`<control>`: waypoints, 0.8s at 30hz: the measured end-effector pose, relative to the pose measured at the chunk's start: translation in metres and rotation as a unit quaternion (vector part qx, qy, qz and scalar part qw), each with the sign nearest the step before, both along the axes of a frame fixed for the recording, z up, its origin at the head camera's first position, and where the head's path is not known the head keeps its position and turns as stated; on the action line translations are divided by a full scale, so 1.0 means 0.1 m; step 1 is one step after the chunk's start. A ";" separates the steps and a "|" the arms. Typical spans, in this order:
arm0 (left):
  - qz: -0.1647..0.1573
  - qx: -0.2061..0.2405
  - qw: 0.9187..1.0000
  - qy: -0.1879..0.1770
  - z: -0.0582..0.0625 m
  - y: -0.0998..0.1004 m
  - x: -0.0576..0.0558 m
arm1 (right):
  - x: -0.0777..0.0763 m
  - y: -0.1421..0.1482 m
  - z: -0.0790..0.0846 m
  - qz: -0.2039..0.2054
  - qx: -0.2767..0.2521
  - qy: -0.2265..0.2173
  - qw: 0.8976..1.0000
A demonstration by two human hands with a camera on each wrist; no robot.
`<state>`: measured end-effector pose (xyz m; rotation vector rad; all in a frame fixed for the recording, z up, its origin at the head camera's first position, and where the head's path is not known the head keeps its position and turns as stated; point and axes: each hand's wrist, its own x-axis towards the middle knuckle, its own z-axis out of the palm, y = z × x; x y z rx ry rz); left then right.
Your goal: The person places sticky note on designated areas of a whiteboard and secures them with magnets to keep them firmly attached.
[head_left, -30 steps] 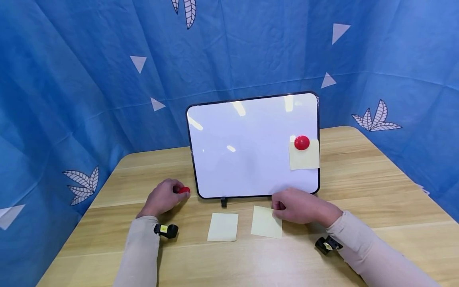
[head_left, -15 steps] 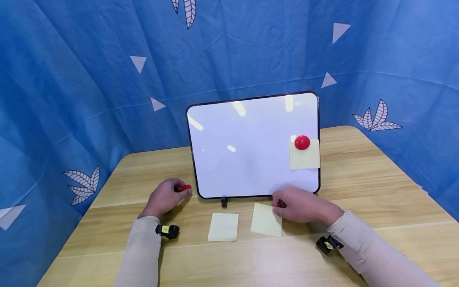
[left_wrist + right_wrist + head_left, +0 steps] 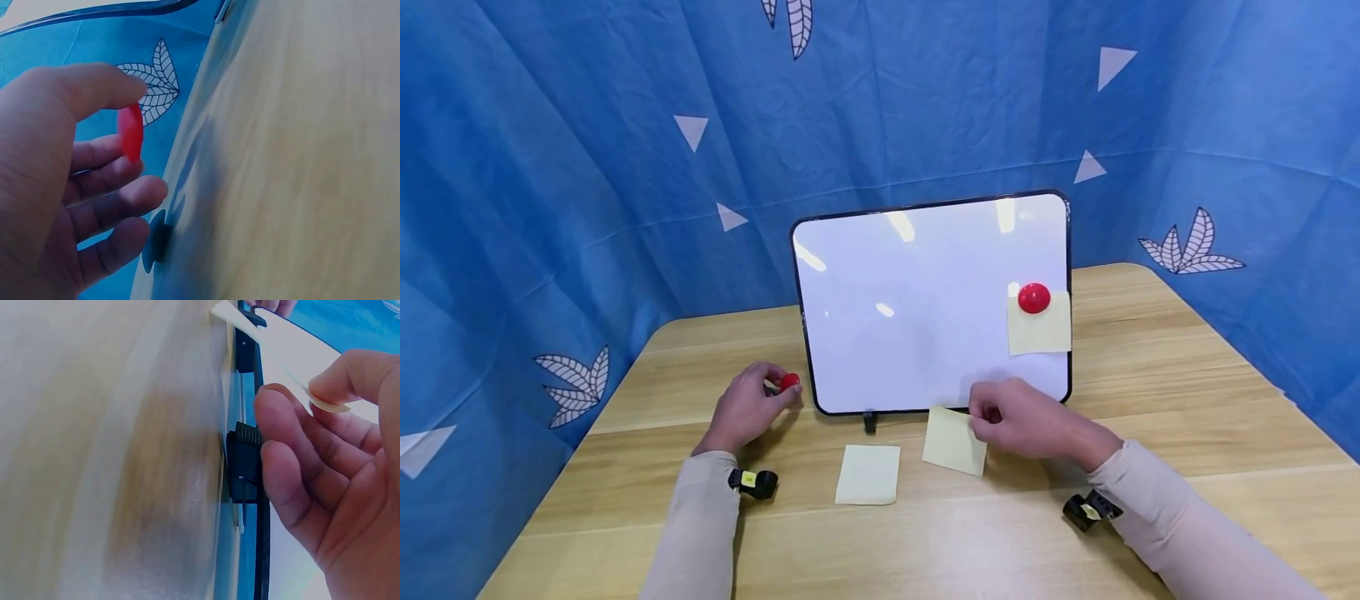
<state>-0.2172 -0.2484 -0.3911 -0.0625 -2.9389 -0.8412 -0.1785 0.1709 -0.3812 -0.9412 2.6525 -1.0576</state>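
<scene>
In the head view my left hand (image 3: 748, 408) pinches a round red magnet (image 3: 789, 382) left of the whiteboard (image 3: 917, 317). The left wrist view has that red magnet (image 3: 130, 132) edge-on between thumb and fingers, above the tabletop. Below those fingers a dark, blue-tinged knob-like piece (image 3: 156, 240) sits on the table; the hand hides it in the head view. My right hand (image 3: 1026, 421) pinches a pale yellow sticky note (image 3: 953, 442) by its right side, before the board's lower edge. In the right wrist view the note (image 3: 240, 322) is tilted and off the table.
A second sticky note (image 3: 867, 475) lies flat on the wooden table (image 3: 820, 550). On the board's right side another note (image 3: 1039, 333) is held by a red magnet (image 3: 1033, 298). Black feet (image 3: 869, 422) support the board. A blue curtain (image 3: 925, 100) hangs behind.
My right hand has lifted the sticky note up from the table, toward the board. My left hand has raised the red magnet slightly and turned it a little.
</scene>
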 end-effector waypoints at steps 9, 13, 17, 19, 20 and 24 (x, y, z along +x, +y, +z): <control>0.001 0.011 1.000 0.008 -0.02 0.02 0.00 | -0.01 -0.01 0.00 -0.015 -0.038 0.025 0.999; -0.005 0.015 1.000 0.015 -0.02 0.03 0.00 | -0.01 0.00 0.00 -0.021 -0.047 0.023 0.998; -0.009 0.019 1.000 0.020 -0.02 0.04 0.00 | -0.02 0.00 -0.01 -0.023 -0.049 0.023 0.998; -0.010 0.020 0.999 0.023 -0.02 0.04 0.00 | -0.02 0.00 -0.01 -0.019 -0.050 0.029 0.998; -0.011 0.021 0.999 0.024 -0.02 0.04 0.00 | -0.02 0.00 -0.01 -0.016 -0.051 0.036 0.998; -0.010 0.026 0.999 0.029 -0.01 0.04 0.00 | -0.03 0.01 0.00 0.000 -0.058 0.054 0.997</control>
